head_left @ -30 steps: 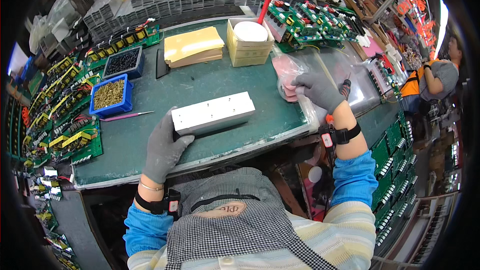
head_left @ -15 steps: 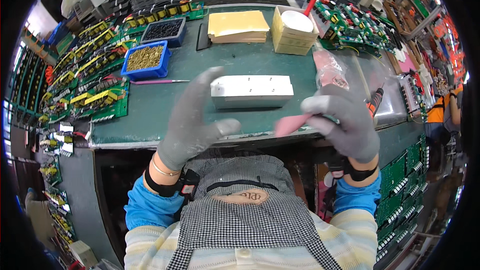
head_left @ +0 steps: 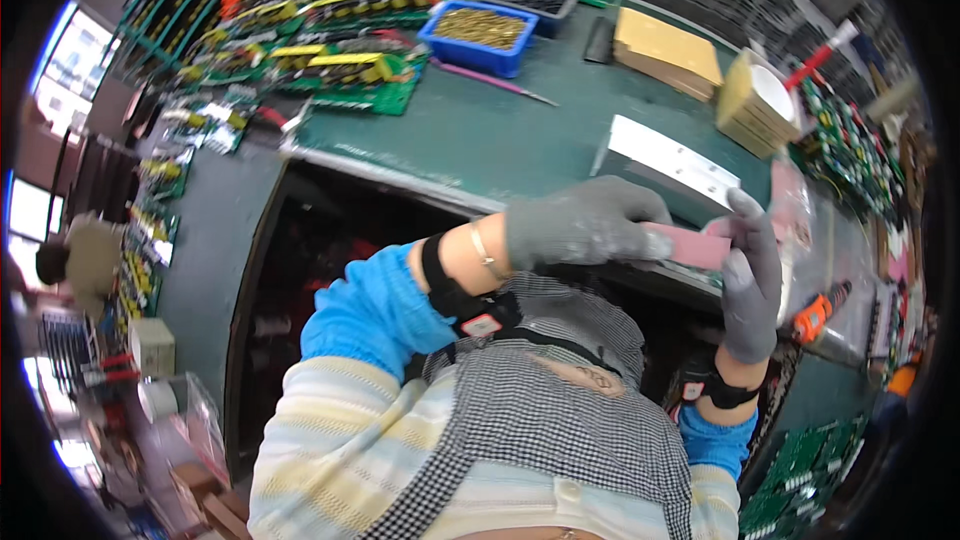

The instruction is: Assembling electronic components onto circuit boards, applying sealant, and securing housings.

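Note:
A small flat pink piece (head_left: 692, 246), its material unclear, is stretched between my gloved hands just above the bench's front edge. My left hand (head_left: 590, 224) pinches its left end between thumb and fingers. At the other end, the thumb and fingers of my right hand (head_left: 752, 275) close on it. Right behind the hands, a white rectangular housing (head_left: 672, 162) with small holes in its top lies on the green bench (head_left: 420, 145). Neither hand touches it visibly; part of its near side is hidden.
Beyond stand a blue bin (head_left: 465, 56) of brass-coloured small parts, a bin (head_left: 560, 18) of black parts, a yellow paper stack (head_left: 665, 48) and a box (head_left: 742, 118). A pink-handled slim tool (head_left: 485, 80) lies nearer. An orange power screwdriver (head_left: 818, 314) is at right; circuit boards (head_left: 370, 90) fill the left.
My view has swung to the left. My left hand has come across to the right and taken hold of the pink piece, which only my right hand held before.

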A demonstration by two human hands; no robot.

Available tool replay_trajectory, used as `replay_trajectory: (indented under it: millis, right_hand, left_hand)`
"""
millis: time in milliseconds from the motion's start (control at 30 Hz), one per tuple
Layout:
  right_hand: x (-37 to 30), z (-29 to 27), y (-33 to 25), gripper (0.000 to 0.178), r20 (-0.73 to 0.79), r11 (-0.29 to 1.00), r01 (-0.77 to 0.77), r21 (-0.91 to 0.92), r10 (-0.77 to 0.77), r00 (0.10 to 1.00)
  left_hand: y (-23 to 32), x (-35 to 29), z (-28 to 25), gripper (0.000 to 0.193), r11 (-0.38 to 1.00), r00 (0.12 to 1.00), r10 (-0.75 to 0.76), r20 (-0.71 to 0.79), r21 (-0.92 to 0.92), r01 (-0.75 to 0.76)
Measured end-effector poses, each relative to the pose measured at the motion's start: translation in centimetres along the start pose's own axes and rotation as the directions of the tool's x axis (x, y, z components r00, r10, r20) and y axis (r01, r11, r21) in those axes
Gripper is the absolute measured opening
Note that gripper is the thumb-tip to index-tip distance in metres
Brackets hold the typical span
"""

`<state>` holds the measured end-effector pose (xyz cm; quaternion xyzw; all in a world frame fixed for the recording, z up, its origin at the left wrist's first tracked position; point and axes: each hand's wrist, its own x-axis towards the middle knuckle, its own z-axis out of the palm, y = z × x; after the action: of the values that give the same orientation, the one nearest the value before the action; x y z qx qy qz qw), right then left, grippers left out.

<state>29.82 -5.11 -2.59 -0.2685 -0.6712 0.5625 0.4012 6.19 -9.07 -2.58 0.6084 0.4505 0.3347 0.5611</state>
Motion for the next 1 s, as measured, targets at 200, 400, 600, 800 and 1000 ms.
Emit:
replay_trajectory:
  millis: [200, 400, 600, 800, 1000]
  right_hand:
    - [-0.2, 0.2, 1.3, 0.074, -0.058, 0.975, -0.105, -0.194, 0.095, 0.994]
    - [-1.8, 0.3, 2.1, 0.065, -0.234, 0.989, -0.094, -0.117, 0.065, 0.97]
    - [-2.0, 0.5, 4.4, 0.059, -0.287, 0.967, -0.076, -0.244, 0.003, 0.958]
    - [-1.6, 0.5, 5.6, 0.055, -0.364, 0.883, 0.083, -0.462, -0.274, 0.89]
    - [-0.9, 0.8, 6.7, 0.051, -0.394, 0.804, 0.065, -0.591, -0.358, 0.847]
  left_hand:
    - [-1.0, 0.3, 0.5, 0.039, 0.995, 0.999, -0.036, 0.005, 0.093, 0.036]
    - [-2.3, -0.8, 0.5, 0.038, 0.999, 0.998, 0.037, -0.048, 0.005, -0.037]
    - [-3.2, -1.7, 0.6, 0.024, 1.0, 0.977, -0.005, -0.211, -0.002, 0.005]
    - [-2.1, -0.8, 1.6, 0.02, 0.976, 0.921, -0.033, -0.388, 0.184, 0.113]
    - [-3.3, 0.8, 2.1, 0.017, 0.733, 0.712, 0.505, -0.488, 0.679, -0.055]
